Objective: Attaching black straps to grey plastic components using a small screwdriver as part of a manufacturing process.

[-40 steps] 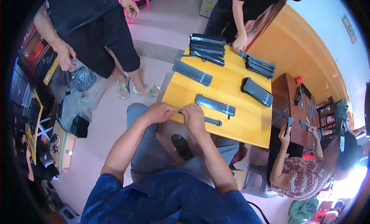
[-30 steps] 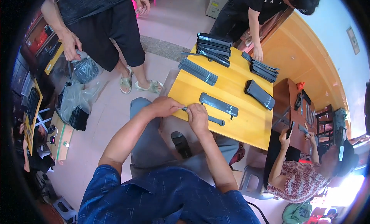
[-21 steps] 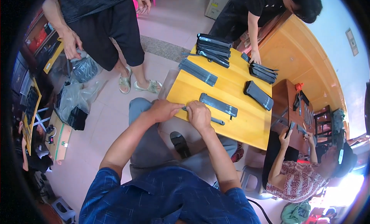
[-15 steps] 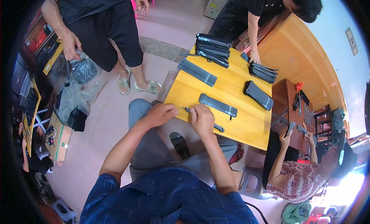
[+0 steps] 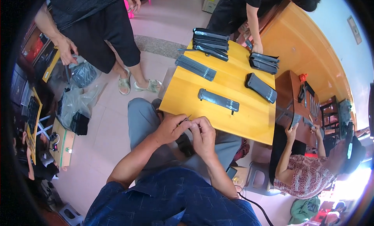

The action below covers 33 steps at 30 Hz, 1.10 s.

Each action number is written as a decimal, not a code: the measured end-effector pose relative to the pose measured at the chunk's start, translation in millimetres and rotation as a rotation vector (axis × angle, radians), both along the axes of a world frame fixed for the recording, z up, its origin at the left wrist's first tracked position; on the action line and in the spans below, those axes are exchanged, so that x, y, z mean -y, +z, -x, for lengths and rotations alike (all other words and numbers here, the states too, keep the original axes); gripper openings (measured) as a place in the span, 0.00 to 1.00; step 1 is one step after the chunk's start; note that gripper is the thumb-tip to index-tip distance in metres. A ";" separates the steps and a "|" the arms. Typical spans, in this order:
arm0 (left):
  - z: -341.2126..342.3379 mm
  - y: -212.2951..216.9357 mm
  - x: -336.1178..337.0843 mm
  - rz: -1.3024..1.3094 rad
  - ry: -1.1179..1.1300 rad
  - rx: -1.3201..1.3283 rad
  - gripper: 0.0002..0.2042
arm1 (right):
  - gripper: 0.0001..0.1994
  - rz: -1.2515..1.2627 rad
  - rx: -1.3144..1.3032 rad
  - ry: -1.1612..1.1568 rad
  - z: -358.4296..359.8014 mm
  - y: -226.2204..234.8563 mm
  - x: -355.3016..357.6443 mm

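My left hand (image 5: 171, 128) and my right hand (image 5: 203, 135) meet over my lap, just off the near edge of the yellow table (image 5: 179, 97). Fingers of both are pinched together, tip to tip. Between them shows a small dark piece (image 5: 188, 118), mostly covered by the fingers and too small to name. Beyond my hands on the table lies a flat dark pouch (image 5: 219, 100) with a light printed strip and a short tab. Farther back a row of thin dark strips (image 5: 195, 67) is laid out side by side.
Stacked black pouches (image 5: 211, 43) fill the table's far left corner. Another black pouch (image 5: 261, 87) lies at right, near more pouches (image 5: 264, 63) touched by a co-worker's hand (image 5: 257, 48). A standing person holds a plastic bag (image 5: 83, 72). Another person sits right, at a brown table (image 5: 288, 95).
My right hand has moved left and down off the table to meet my left hand. The dark handled tool under it is no longer seen on the table.
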<state>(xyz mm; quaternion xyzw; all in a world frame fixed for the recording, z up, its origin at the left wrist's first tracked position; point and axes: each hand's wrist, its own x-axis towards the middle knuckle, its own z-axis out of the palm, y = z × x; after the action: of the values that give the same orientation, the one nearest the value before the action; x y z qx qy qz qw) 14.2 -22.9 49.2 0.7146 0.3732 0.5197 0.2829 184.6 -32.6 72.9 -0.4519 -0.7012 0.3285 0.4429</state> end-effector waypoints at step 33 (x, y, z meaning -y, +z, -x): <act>-44.0 15.9 28.5 0.359 0.129 0.296 0.15 | 0.10 0.166 -0.580 -0.324 -45.0 -13.9 -9.1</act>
<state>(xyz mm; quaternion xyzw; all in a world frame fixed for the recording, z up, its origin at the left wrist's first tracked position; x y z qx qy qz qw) 58.2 -51.4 65.2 0.5436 0.4588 0.5612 0.4232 229.6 -23.5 59.0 -0.4798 -0.4361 0.4243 0.6321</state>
